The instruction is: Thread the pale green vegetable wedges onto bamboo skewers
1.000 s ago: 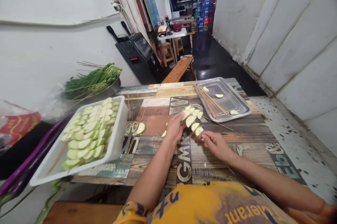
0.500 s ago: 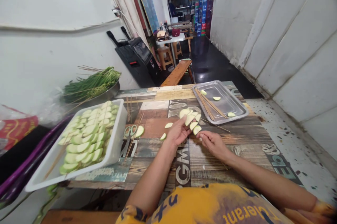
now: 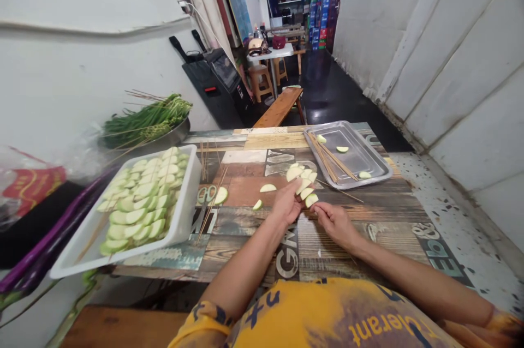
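Observation:
My left hand (image 3: pixel 289 206) is closed around a half-moon vegetable slice (image 3: pixel 311 200) with pale flesh and a green rim. Just beyond its fingers lies a small heap of similar slices (image 3: pixel 301 172). My right hand (image 3: pixel 333 222) is pinched close to the held slice's lower edge, on what looks like a thin bamboo skewer, mostly hidden by the fingers. Left of my hands, a loose slice (image 3: pixel 268 188) and a smaller piece (image 3: pixel 257 205) rest on the patterned table (image 3: pixel 249 239). A white tub (image 3: pixel 192 190) holds many skewered slices (image 3: pixel 139 201) in rows.
A metal tray (image 3: pixel 382 173) at the right holds bamboo skewers (image 3: pixel 329 160) and a few slices. Scissors (image 3: pixel 203 201) and loose skewers lie beside the tub. Behind it stands a bowl of green vegetables (image 3: pixel 147 121); purple eggplants (image 3: pixel 53 239) lie at left. A wooden bench (image 3: pixel 280 107) stands beyond.
The view has shifted slightly, so everything sits a little further right and higher. Both hands keep nearly the same pose around the slice.

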Motion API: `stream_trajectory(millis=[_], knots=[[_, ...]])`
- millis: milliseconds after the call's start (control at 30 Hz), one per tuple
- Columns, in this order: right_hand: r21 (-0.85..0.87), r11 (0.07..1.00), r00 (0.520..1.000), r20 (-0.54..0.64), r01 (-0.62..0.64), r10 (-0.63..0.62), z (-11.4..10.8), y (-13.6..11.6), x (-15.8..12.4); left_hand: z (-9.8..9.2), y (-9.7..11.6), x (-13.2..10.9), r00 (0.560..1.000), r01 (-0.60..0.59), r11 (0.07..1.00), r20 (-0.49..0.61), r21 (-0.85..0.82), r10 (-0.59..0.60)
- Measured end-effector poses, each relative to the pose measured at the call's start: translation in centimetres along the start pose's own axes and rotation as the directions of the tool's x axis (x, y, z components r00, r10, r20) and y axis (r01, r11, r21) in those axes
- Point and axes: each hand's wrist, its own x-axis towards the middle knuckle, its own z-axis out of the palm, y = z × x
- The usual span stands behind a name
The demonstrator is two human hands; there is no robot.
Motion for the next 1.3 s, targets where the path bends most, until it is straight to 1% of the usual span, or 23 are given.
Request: stream_trajectory(millis=[133,200,267,367,467,567,733,900,967,1033,1100,1133,1200,1300], knots=[[0.004,1.0,1.0,-0.017,-0.002,0.002,-0.1,-0.2,0.3,0.1,0.3,-0.2,1.0,-0.022,1.0,0.011,-0.012,0.022],[0.039,0.999,1.0,-0.014,-0.014,0.014,-0.3,-0.4,0.4,0.0,0.7,-0.2,0.997,-0.068,0.998,0.02,-0.018,0.069],[0.087,0.996,0.999,0.016,-0.036,0.035,-0.4,-0.7,0.3,-0.3,1.1,0.0,0.994,-0.113,0.992,-0.003,-0.058,0.113],[0.146,0.987,0.996,0.079,-0.063,0.051,-0.6,-0.9,0.2,-0.8,1.6,0.5,0.987,-0.154,0.981,-0.069,-0.121,0.146],[0.16,0.984,0.991,0.122,-0.076,0.057,-0.6,-1.1,0.1,-1.0,1.6,0.9,0.972,-0.225,0.968,-0.1,-0.115,0.214],[0.149,0.986,0.99,0.129,-0.077,0.058,-0.6,-1.1,0.1,-1.0,1.3,1.0,0.959,-0.269,0.959,-0.12,-0.089,0.257],[0.112,0.992,0.995,0.092,-0.054,0.044,-0.4,-1.0,0.1,-0.4,0.9,0.7,0.969,-0.233,0.971,-0.101,-0.057,0.226],[0.081,0.996,0.997,0.074,-0.038,0.032,-0.3,-0.8,0.3,-0.2,0.9,0.5,0.976,-0.202,0.979,-0.094,-0.037,0.197],[0.095,0.995,0.998,0.054,-0.028,0.023,-0.3,-0.6,0.5,-0.1,0.8,0.4,0.977,-0.209,0.976,-0.047,-0.063,0.206],[0.136,0.99,0.999,0.026,-0.025,0.022,-0.4,-0.5,0.8,0.1,0.6,0.1,0.982,-0.181,0.98,0.033,-0.086,0.184],[0.172,0.985,1.0,0.003,-0.021,0.021,-0.5,-0.3,1.1,0.3,0.3,-0.3,0.989,-0.099,0.994,0.104,-0.051,0.104],[0.178,0.984,1.0,-0.006,-0.017,0.019,-0.5,-0.3,1.2,0.5,0.1,-0.5,0.991,-0.055,0.998,0.122,-0.019,0.057],[0.168,0.986,1.0,-0.023,-0.009,0.014,-0.6,-0.2,1.2,0.6,-0.2,-0.7,0.992,-0.009,1.0,0.124,0.029,0.006],[0.13,0.992,0.999,-0.036,-0.002,0.006,-0.5,-0.1,1.1,0.6,-0.4,-0.7,0.997,-0.034,0.999,0.072,0.007,0.034]])
